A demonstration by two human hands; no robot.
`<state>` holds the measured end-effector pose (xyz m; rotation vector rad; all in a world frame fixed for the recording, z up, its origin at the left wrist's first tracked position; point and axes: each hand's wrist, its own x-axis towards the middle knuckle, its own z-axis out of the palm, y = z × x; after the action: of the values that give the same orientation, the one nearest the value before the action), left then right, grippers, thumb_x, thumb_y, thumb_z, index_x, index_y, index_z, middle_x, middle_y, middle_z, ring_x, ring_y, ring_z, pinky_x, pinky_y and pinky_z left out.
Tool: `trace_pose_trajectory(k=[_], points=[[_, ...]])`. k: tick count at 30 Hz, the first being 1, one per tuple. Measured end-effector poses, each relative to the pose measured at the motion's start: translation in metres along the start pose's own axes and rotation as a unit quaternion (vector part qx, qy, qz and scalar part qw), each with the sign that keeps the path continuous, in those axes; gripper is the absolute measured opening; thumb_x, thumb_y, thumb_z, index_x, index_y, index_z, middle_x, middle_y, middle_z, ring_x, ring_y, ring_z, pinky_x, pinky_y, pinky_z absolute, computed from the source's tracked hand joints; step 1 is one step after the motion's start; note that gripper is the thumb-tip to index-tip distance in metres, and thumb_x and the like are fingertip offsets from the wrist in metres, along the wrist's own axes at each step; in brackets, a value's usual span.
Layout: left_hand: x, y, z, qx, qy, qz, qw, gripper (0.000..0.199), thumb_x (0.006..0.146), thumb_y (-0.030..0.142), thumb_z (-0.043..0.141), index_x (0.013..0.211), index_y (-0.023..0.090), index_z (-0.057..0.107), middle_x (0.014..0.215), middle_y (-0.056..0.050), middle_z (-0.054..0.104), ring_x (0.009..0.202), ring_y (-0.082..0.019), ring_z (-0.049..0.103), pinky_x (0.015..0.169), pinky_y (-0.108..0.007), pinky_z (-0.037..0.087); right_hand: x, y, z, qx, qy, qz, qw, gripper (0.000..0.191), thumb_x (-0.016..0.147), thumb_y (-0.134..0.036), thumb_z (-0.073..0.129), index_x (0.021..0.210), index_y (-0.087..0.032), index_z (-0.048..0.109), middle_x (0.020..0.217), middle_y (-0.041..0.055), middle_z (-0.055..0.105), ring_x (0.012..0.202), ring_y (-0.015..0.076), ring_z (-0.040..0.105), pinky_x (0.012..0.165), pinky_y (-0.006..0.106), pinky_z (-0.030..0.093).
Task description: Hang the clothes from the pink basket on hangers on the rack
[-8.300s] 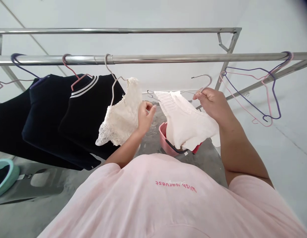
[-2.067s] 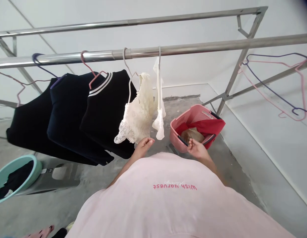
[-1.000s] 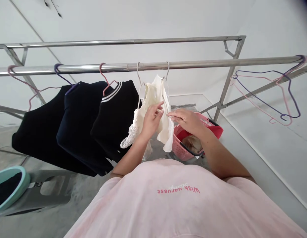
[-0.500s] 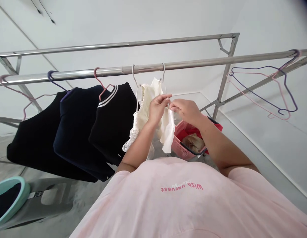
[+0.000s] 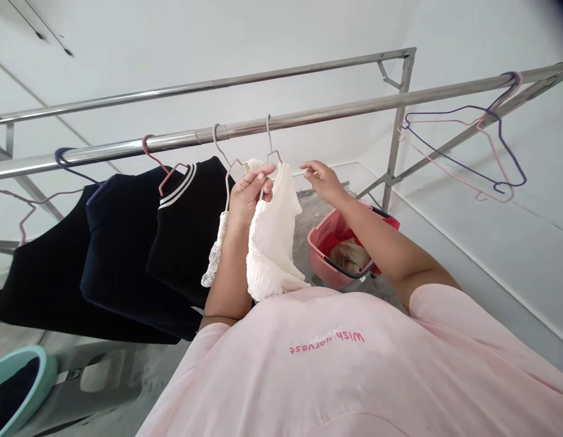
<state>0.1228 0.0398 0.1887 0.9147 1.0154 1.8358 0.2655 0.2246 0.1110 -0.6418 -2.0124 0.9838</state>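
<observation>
In the head view, the front steel rail (image 5: 318,109) carries what is done so far. Along it, left of our hands, hang a black top (image 5: 40,291), a navy top (image 5: 127,261) and a black top with a white-striped collar (image 5: 190,237). Just right of these hang the cream lace top (image 5: 214,258) and the white pleated top (image 5: 270,243), making five pieces up. Our left hand (image 5: 247,197) is clenched over the upper part of the lace piece, close to the rail's hooks; exactly what the fingers pinch is hidden. Our right hand (image 5: 322,182) is released, its fingers loosely curled in the air, touching nothing, right of the white top. Below the rail, not yet up, a pink plastic basket (image 5: 320,255) holds a tan item (image 5: 349,255) and red cloth (image 5: 384,223), while a teal basin (image 5: 45,370) holds dark cloth (image 5: 11,394). Empty wire hangers (image 5: 463,145) hook over the rail's right end.
</observation>
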Motion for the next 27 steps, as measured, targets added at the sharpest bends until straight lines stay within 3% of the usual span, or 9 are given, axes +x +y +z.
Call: trace_pose_trajectory(k=[3, 6, 10, 14, 20, 24, 27], points=[[-0.002, 0.004, -0.001, -0.025, -0.002, -0.023, 0.999, 0.012, 0.091, 0.026, 0.070, 0.094, 0.016, 0.075, 0.059, 0.005, 0.045, 0.046, -0.003, 0.040, 0.047, -0.018, 0.035, 0.040, 0.029, 0.014, -0.040, -0.022, -0.010, 0.999, 0.042, 0.094, -0.027, 0.050, 0.132, -0.016, 0.062, 0.130, 0.0141, 0.056, 0.107, 0.0219, 0.058, 0.089, 0.035, 0.051], [-0.002, 0.004, -0.004, -0.045, 0.011, -0.045, 0.998, 0.011, 0.091, 0.024, 0.069, 0.097, 0.017, 0.074, 0.060, 0.006, 0.043, 0.044, -0.003, 0.036, 0.045, -0.017, 0.032, 0.068, 0.048, 0.034, -0.058, -0.076, -0.002, 0.995, 0.047, 0.092, -0.016, 0.045, 0.136, -0.015, 0.060, 0.138, 0.0150, 0.052, 0.107, 0.0216, 0.058, 0.093, 0.036, 0.052], [-0.001, 0.003, -0.007, -0.080, 0.008, -0.055, 0.995, 0.010, 0.093, 0.019, 0.064, 0.097, 0.016, 0.073, 0.058, 0.006, 0.043, 0.042, -0.003, 0.034, 0.045, -0.017, 0.033, 0.090, 0.062, 0.054, -0.105, -0.104, -0.021, 0.989, 0.035, 0.088, -0.010, 0.042, 0.112, -0.013, 0.067, 0.121, 0.0141, 0.061, 0.101, 0.0213, 0.057, 0.095, 0.036, 0.050], [-0.003, 0.006, -0.005, -0.069, 0.022, -0.055, 0.996, 0.010, 0.091, 0.021, 0.068, 0.098, 0.015, 0.072, 0.058, 0.007, 0.043, 0.043, -0.003, 0.034, 0.046, -0.017, 0.034, 0.101, 0.065, 0.059, -0.129, -0.099, -0.042, 0.986, 0.023, 0.082, -0.007, 0.043, 0.084, -0.014, 0.065, 0.103, 0.0134, 0.065, 0.100, 0.0237, 0.055, 0.096, 0.037, 0.045], [-0.005, 0.008, -0.007, -0.015, 0.028, -0.047, 0.998, 0.016, 0.085, 0.027, 0.075, 0.098, 0.017, 0.073, 0.060, 0.006, 0.044, 0.044, -0.003, 0.037, 0.043, -0.017, 0.030, 0.105, 0.074, 0.047, -0.101, -0.114, -0.083, 0.985, 0.028, 0.075, -0.005, 0.043, 0.081, -0.015, 0.069, 0.096, 0.0104, 0.069, 0.094, 0.0218, 0.056, 0.090, 0.033, 0.044], [-0.005, 0.005, -0.008, 0.065, 0.045, -0.031, 0.996, 0.022, 0.085, 0.034, 0.076, 0.097, 0.017, 0.073, 0.060, 0.005, 0.048, 0.045, -0.004, 0.040, 0.043, -0.020, 0.031, 0.102, 0.072, 0.040, -0.083, -0.054, -0.072, 0.992, 0.027, 0.083, -0.014, 0.046, 0.090, -0.016, 0.073, 0.100, 0.0124, 0.072, 0.096, 0.0251, 0.059, 0.095, 0.040, 0.045], [-0.003, -0.002, -0.007, 0.109, 0.044, -0.021, 0.993, 0.022, 0.085, 0.036, 0.076, 0.096, 0.016, 0.073, 0.059, 0.004, 0.051, 0.046, -0.005, 0.042, 0.045, -0.021, 0.033, 0.084, 0.043, 0.038, -0.057, 0.042, -0.104, 0.992, 0.029, 0.095, -0.031, 0.047, 0.101, -0.018, 0.072, 0.107, 0.0128, 0.071, 0.105, 0.0267, 0.060, 0.106, 0.045, 0.039]])
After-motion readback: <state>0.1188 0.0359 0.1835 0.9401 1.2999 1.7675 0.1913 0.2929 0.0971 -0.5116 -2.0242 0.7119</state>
